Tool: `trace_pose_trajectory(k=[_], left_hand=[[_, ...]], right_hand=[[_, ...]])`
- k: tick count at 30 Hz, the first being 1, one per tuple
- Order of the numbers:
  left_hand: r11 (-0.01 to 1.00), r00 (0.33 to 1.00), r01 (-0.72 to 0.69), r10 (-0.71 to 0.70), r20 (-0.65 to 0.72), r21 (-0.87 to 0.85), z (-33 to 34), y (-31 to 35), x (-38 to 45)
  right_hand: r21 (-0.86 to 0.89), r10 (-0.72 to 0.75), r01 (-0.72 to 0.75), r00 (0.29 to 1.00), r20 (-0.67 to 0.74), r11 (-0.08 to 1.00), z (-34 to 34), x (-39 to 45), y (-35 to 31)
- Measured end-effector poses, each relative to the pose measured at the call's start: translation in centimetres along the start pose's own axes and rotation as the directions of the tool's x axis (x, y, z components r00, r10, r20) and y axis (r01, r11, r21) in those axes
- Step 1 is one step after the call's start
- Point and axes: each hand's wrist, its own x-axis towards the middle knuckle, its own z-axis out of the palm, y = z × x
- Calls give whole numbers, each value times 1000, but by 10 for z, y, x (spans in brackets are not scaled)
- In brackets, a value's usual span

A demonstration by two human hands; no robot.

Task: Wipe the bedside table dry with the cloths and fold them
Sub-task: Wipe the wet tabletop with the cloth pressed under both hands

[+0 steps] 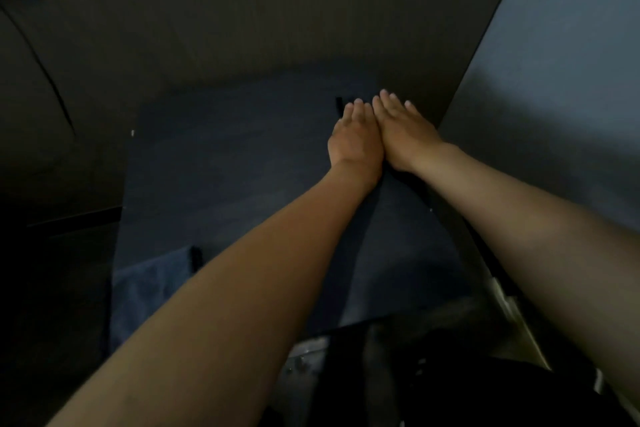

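I judge folding underway: left hand (355, 140) and right hand (403, 133) press flat, fingers spread, on the dark cloth (225, 166); next, grip an edge.

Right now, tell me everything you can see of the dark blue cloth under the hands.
The dark blue cloth lies spread flat over the table top, covering nearly all of it. It looks like soft, napped fabric, matte and slightly mottled. A small dark tag or loop sticks out near its far edge. The left hand and right hand rest on it side by side, palms down, fingers extended, at its far right corner by the wall. A second, lighter blue cloth lies at its near left edge.
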Motion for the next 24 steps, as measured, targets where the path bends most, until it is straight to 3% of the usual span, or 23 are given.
trace_pose_trajectory(k=[9,14,24], left_hand=[[996,996,-69,66,53,56,-2,43,-138],[997,994,-72,72,87,-2,3,62,-198],[997,990,-70,68,121,12,0,66,-253]], right_hand=[[-13,6,-6,1000,-3,1000,30,-143,-5],[-23,13,-14,1000,-27,1000,44,-209,-7],[-66,35,-37,999,-33,997,52,-261,-29]])
